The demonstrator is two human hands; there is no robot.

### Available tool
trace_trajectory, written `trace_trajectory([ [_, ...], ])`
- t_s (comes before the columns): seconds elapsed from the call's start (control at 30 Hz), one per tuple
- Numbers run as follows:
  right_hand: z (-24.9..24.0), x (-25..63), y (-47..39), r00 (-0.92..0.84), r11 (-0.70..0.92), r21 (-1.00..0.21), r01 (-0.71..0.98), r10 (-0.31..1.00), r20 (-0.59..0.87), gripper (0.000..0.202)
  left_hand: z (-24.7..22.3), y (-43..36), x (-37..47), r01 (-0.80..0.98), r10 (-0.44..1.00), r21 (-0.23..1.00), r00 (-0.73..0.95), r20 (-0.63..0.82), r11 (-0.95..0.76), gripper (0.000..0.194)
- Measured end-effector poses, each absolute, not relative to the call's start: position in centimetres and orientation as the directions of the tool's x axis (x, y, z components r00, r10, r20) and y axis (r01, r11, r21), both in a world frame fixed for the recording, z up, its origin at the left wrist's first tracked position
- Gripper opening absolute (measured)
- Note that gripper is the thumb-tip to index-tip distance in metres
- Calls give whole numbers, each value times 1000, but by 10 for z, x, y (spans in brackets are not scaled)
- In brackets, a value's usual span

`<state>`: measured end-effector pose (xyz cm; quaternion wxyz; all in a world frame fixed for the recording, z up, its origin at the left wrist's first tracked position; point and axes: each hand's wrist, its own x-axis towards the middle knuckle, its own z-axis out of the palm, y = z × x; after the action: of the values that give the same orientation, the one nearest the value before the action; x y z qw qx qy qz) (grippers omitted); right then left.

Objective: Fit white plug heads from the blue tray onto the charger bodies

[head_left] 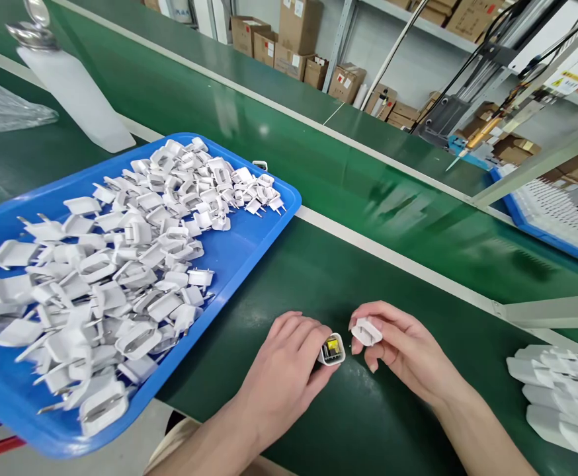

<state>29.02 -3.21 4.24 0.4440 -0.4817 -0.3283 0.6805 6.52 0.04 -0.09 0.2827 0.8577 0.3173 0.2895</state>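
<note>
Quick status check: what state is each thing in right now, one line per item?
Left hand: gripping the charger body.
Charger body: open end showing, yellow part inside, uncapped.
Right hand: pinching the plug cap.
Plug cap: off the body, close beside it.
Blue tray: heaped with loose caps.
Finished chargers: lying in a row at right.
Bottle: upright.

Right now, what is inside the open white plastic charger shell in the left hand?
The open white plastic charger shell, held by the left hand, shows a yellow component at its open end. Anything deeper is covered by the casing and fingers.
</note>
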Motion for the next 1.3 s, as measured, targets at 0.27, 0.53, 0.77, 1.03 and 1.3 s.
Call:
trace_trajectory([
  [0.27,61,297,-37,-81,-238,-970,57,967,-242,25,0,-1,67,374,694,652,637,336,-659,21],
  [0.53,44,270,-52,-307,363,-466,807,932,194,13,-2,-1,67,377,686,637,642,344,-672,24],
  [0.77,48,270,-51,-344,397,-496,772,918,199,12,-2,-2,67,369,694,667,647,315,-647,21],
  [1.03,32,261,-50,-346,461,-460,759,884,315,14,-5,-3,67,366,706,678,632,321,-637,20],
  [1.3,34,263,-49,-383,478,-427,768,877,291,20,1,-2,67,360,717,707,631,297,-609,17],
])
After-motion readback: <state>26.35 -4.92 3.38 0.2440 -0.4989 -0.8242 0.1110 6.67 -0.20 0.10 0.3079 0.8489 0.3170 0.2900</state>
